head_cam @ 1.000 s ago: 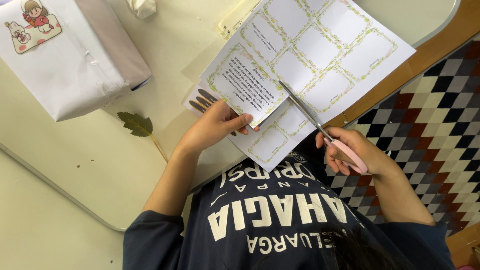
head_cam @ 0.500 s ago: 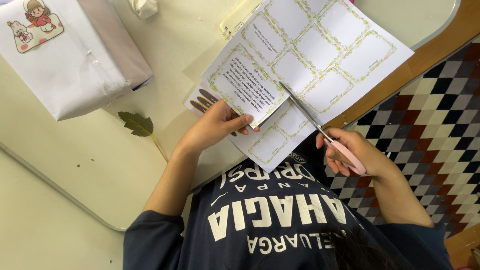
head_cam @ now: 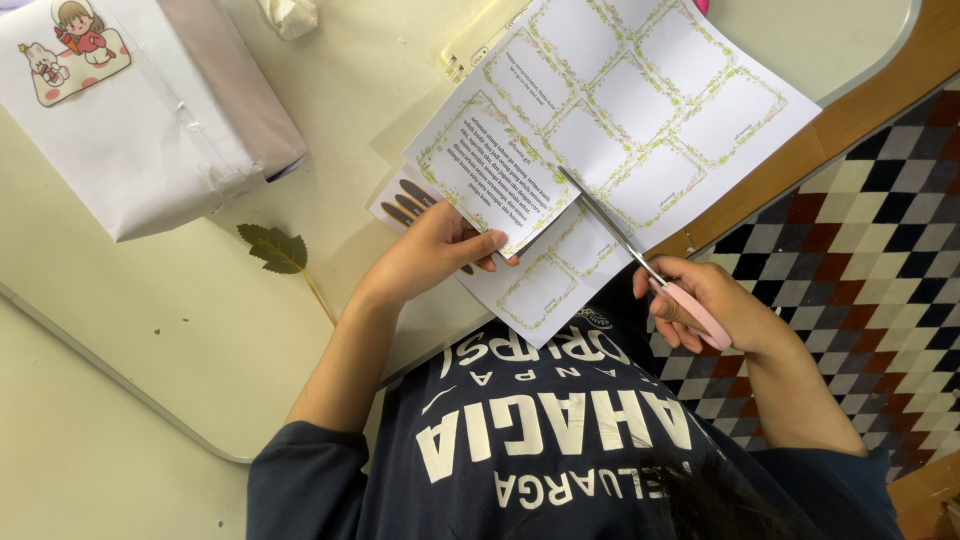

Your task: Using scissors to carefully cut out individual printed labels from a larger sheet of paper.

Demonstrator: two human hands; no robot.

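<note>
The right hand (head_cam: 715, 310) grips pink-handled scissors (head_cam: 640, 262), and the blades are cutting into a big sheet of paper (head_cam: 640, 110) with flowery boxes on it. The left hand (head_cam: 425, 255) pinches the sheet's lower corner on the pale table (head_cam: 150, 330) (its fingertips hide underneath). A small card (head_cam: 400, 200) peeks out, mostly covered. The sheet's top is cut off from view.
</note>
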